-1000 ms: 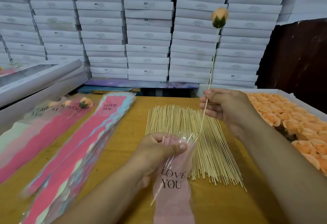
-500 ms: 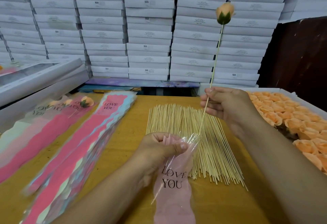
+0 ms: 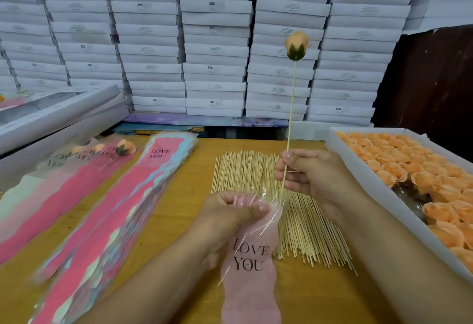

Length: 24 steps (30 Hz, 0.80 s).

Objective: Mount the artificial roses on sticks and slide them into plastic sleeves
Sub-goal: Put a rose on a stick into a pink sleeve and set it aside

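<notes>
Right grip: right hand (image 3: pixel 314 175) pinches the stick (image 3: pixel 290 116) low on its length, thumb and fingers curled round it; stick stands nearly upright, leaning slightly right at the top.
Rose: peach rose (image 3: pixel 296 45) with green calyx is mounted on the stick's top end, high above the right grip.
Left grip: left hand (image 3: pixel 230 217) grasps the mouth of a pink plastic sleeve (image 3: pixel 252 267), thumb pressing the clear film; sleeve hangs down from this grip toward the viewer, "LOVE YOU" readable.
Stick tip: lower end sits just below the right grip, at the sleeve mouth held by the left grip; whether it is inside the film, cannot tell.
Loose sticks: bundle of bare sticks (image 3: pixel 302 224) lies flat on the desk (image 3: pixel 179 211), under and beyond both grips.
Rose tray: white tray (image 3: pixel 363 183) of peach roses, right of the right grip.
Sleeve stack: empty sleeves (image 3: pixel 122 208) lie left of the left grip.
Finished pieces: sleeved roses (image 3: pixel 76 170) lie further left.
Background: stacked white boxes (image 3: pixel 215 42) beyond the desk.
</notes>
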Tool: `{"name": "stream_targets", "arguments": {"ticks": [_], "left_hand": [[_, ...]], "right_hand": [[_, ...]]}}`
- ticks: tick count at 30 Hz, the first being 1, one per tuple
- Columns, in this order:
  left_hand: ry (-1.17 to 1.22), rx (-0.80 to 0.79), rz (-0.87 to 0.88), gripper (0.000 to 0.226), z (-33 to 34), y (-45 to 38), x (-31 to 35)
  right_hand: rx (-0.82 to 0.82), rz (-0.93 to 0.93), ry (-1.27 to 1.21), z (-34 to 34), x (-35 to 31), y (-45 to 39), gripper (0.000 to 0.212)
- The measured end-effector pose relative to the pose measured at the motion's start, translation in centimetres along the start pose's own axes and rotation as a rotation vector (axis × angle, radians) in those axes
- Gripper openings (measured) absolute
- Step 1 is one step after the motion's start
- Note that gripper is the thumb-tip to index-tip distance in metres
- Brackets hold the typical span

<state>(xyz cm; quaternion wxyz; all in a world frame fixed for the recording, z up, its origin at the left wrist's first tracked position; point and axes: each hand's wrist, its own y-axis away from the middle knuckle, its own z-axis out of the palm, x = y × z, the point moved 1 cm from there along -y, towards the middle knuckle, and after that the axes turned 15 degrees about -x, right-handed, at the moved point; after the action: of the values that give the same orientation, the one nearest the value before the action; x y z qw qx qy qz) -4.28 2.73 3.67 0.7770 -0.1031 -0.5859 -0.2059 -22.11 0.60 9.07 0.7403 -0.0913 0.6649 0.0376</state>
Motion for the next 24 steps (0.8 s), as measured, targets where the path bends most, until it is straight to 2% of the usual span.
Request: {"name": "stream_targets", "arguments": {"ticks": [2, 6, 11, 19, 24], "left_hand": [[-0.009, -0.006, 0.009, 0.017, 0.1, 0.0, 0.1], [-0.01, -0.004, -0.003, 0.031, 0.0, 0.0, 0.1], [-0.013, -0.01, 0.003, 0.027, 0.0, 0.0, 0.0], [-0.038, 0.0, -0.012, 0.018, 0.2, 0.2, 0.0], [-0.033, -0.024, 0.01, 0.028, 0.2, 0.2, 0.0]], "right_hand": [[-0.017, 0.014, 0.003, 0.4, 0.4, 0.0, 0.013], [-0.034, 0.023, 0.012, 1.0, 0.9, 0.1, 0.016], [-0.036, 0.033, 0.024, 1.3, 1.1, 0.2, 0.016], [0.081, -0.053, -0.01, -0.6, -2.3, -0.7, 0.004], [0.079, -0.073, 0.004, -1.2, -3.1, -0.6, 0.004]]}}
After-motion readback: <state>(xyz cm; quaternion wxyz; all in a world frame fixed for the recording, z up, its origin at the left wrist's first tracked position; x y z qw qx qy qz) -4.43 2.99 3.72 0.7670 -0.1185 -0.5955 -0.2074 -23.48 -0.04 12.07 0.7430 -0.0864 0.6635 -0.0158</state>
